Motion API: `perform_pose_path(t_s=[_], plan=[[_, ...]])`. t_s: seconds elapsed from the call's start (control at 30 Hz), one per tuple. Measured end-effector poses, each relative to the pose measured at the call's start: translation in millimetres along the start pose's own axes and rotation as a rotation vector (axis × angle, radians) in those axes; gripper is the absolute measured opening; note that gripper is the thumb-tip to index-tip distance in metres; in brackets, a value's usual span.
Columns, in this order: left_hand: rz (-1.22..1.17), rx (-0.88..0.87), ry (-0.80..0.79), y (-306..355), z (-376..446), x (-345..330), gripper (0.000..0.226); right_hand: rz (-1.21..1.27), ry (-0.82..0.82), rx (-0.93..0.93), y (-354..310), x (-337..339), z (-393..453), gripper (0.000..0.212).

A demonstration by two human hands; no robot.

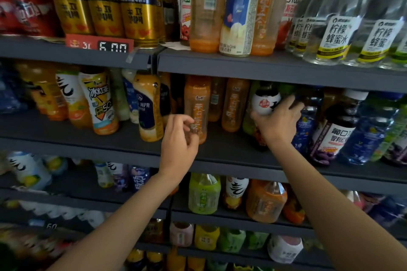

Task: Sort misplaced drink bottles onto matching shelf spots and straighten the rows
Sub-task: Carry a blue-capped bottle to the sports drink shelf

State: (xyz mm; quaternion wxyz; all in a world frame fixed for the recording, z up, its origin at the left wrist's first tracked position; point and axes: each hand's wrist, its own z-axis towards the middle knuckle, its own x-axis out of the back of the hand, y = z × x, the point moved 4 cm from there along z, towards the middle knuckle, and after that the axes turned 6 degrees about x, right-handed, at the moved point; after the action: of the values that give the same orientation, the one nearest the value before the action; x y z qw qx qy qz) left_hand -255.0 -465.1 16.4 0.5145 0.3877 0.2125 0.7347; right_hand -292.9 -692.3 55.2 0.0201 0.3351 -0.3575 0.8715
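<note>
On the middle shelf [92,138], my right hand [278,120] grips a dark bottle with a white and red label [265,101], standing among the blue and purple bottles. My left hand [179,136] hovers with loosely curled fingers in front of an orange tea bottle [197,103] at the shelf's front edge; whether it touches the bottle I cannot tell. A second orange tea bottle [234,103] stands just right of it, further back.
Gold cans [136,13], orange tea bottles and clear lemon-honey water bottles [334,28] fill the upper shelf. An orange milk-tea bottle [148,105] and an iced-tea bottle [100,101] stand left of my left hand. Lower shelves hold green, orange and purple bottles.
</note>
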Motion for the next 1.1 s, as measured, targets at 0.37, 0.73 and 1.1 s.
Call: perform_pose_path(t_s=[0.37,0.73,1.1], plan=[[0.11,0.203,-0.359,19,-54,-45,0.044,0.07,-0.129,0.46,1,19,-45,0.075],[-0.246,0.644,-0.435,26,-86,26,0.05,0.417,-0.697,0.317,-95,13,-112,0.073],[-0.296,0.645,-0.509,-59,-71,225,0.04,0.772,-1.385,0.252,-238,-67,-211,0.056]])
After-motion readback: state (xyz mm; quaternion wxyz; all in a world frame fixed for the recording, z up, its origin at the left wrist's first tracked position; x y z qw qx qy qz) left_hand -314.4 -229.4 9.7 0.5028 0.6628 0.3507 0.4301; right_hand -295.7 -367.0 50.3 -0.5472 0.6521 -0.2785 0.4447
